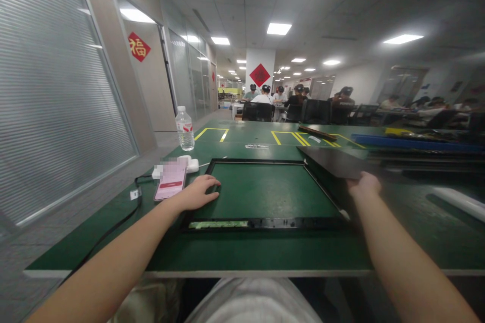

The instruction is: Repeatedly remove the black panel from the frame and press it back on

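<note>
While your left hand (200, 193), fingers spread apart, touches the left side of the black frame (280, 223) lying on the green desk (246, 257), your right hand (364, 185) is clamped on a dark panel (333, 161) raised beyond the frame's right side. A phone (171, 180) lies just left of your left hand.

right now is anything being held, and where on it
The right hand holds a dark flat panel by its near edge; the left hand rests at the left of the black frame.

Office w/ ceiling lights (279, 29), glass partitions (189, 65), desks.
</note>
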### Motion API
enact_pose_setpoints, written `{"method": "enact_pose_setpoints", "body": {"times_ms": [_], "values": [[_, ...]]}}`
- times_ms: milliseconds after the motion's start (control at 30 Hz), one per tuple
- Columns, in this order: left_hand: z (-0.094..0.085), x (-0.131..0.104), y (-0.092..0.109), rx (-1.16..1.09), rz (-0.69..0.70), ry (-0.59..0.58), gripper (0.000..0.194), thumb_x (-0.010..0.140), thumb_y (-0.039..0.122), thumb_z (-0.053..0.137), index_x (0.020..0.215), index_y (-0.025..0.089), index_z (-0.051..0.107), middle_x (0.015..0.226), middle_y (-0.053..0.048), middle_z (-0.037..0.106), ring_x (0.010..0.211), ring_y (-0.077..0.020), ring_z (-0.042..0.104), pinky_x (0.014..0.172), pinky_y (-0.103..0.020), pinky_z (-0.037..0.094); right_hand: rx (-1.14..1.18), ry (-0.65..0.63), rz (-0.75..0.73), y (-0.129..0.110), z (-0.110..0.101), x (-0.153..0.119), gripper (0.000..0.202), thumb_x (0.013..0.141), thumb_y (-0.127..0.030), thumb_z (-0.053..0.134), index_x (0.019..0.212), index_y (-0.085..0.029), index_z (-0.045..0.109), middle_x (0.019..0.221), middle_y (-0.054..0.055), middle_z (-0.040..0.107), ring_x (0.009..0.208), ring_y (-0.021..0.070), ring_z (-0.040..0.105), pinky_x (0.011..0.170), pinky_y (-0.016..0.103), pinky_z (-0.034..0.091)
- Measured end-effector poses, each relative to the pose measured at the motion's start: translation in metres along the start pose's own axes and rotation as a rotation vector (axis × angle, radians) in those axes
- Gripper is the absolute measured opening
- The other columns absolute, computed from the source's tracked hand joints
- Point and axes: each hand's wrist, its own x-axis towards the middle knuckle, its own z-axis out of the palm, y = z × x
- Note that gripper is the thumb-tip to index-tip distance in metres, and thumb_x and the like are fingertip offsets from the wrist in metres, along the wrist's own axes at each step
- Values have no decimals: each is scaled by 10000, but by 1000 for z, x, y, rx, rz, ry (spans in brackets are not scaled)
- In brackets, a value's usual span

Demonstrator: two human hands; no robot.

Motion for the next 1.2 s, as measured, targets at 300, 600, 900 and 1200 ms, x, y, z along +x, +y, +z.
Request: {"method": "enact_pose_setpoints", "body": {"times_ms": [300, 600, 900, 1200], "values": [[-1, 0, 0, 42, 19, -24, 470, 804, 479, 579, 1143, 186, 722, 1280, -168, 650, 1242, -352, 558, 1112, -469, 381, 175, 168, 166, 8, 0, 9, 350, 692, -18, 496, 977, -217, 531, 972, 5, 669, 817, 153, 694, 734, 343, 618], [-2, -2, 4, 134, 31, -68, 517, 844, 459, 513, 1219, 146, 681, 1316, -186, 619, 1264, -336, 546, 1114, -465, 387, 252, 104, 223, 17, -5, 24, 345, 738, 50, 496, 947, -217, 562, 895, -16, 686, 679, 109, 672, 752, 338, 618], [-2, -1, 3, 115, 23, -74, 534, 844, 466, 519, 1224, 129, 682, 1330, -203, 609, 1265, -346, 548, 1115, -467, 382, 236, -41, 203, 10, -4, 14, 323, 798, -22, 532, 1037, -232, 587, 893, -12, 690, 658, 120, 665, 688, 303, 628], [-3, -3, 6, 95, 22, -64, 493, 844, 455, 538, 1211, 162, 690, 1331, -184, 616, 1265, -342, 549, 1103, -473, 398, 278, -166, 366, 5, 0, 2, 147, 887, -123, 471, 950, -194, 584, 921, 40, 673, 777, 148, 681, 661, 308, 639]]}}
